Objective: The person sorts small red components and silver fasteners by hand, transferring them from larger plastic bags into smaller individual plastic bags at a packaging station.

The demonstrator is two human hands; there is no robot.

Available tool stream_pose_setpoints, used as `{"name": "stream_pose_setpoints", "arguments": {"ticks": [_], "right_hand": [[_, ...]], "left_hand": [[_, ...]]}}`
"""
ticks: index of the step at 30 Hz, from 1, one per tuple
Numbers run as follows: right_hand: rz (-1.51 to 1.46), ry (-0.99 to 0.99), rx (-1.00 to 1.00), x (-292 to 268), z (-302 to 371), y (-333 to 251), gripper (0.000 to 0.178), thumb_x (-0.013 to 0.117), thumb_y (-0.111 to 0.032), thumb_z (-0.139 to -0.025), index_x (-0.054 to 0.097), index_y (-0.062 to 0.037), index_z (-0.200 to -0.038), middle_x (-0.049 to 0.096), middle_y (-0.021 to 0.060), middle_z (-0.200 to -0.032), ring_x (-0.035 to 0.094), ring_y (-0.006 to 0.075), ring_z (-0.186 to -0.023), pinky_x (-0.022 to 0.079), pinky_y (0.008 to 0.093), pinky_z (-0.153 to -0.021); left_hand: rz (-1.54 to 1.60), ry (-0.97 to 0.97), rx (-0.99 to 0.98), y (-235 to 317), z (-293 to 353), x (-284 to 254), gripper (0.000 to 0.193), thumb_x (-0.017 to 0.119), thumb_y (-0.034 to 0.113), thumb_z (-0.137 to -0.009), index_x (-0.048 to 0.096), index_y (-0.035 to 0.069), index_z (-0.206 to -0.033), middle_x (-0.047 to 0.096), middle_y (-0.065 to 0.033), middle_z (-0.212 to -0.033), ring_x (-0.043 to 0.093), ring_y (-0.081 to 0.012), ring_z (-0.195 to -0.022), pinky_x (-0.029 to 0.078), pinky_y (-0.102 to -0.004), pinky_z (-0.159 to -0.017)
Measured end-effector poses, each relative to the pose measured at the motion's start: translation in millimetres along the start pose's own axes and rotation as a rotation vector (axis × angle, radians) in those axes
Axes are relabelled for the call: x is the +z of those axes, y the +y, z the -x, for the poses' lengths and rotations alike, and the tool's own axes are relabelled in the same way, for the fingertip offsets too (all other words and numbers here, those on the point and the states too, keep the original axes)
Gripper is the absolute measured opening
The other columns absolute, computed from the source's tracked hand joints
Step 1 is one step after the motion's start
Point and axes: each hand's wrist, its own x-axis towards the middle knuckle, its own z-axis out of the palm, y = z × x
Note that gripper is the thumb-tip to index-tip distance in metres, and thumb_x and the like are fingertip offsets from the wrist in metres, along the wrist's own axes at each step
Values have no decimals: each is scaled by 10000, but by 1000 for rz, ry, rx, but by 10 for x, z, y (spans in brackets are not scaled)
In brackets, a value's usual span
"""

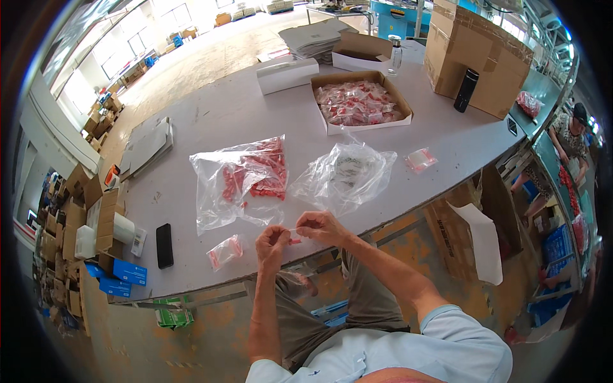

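At the table's near edge, my left hand (272,247) and my right hand (321,228) pinch a small clear plastic bag between them. A small red piece (294,241) shows in or behind the bag; I cannot tell which. Just beyond my left hand lies a large clear bag of red pieces (262,175). A second large clear bag (348,172), with small dark items inside, lies beyond my right hand. A small packet with red contents (225,252) sits to the left of my left hand, and another small packet (420,160) lies farther right.
An open white box (408,121) full of small red packets stands at the back. Beside it are a white carton (287,75), a glass bottle (395,56), a black flask (467,90) and a large cardboard box (476,54). A black phone (165,246) lies at left.
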Motion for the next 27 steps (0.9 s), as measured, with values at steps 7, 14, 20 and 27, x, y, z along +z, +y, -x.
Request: {"name": "stream_pose_setpoints", "arguments": {"ticks": [7,14,20,27], "right_hand": [[149,1,-105,10,-41,163,52,707,-88,-972,719,-49,-1004,669,-35,-828,582,30,-769,498,235,-674],[-11,1,68,-72,-134,17,130,679,-151,-1006,706,-24,-990,653,-23,-804,576,51,-729,489,236,-665],[-93,-50,72,-83,-96,60,187,663,-195,-1025,701,-12,-1016,620,-17,-780,558,69,-713,486,241,-667],[-101,-5,31,19,-65,-49,223,674,-229,-1032,697,-9,-1059,641,-11,-855,573,56,-770,493,232,-694]], "left_hand": [[-170,25,12,16,30,-7,43,726,46,-925,733,16,-955,706,10,-860,630,-69,-774,515,-241,-737],[101,-15,-22,-68,-131,-14,66,701,76,-970,717,15,-992,680,32,-872,616,-63,-808,498,-231,-757],[166,-59,-18,-74,-82,-59,60,700,72,-983,709,20,-1013,678,5,-879,599,-73,-807,468,-214,-753],[71,16,2,-42,-27,-28,110,703,110,-1001,725,2,-1013,688,18,-856,608,-49,-783,485,-206,-701]]}}
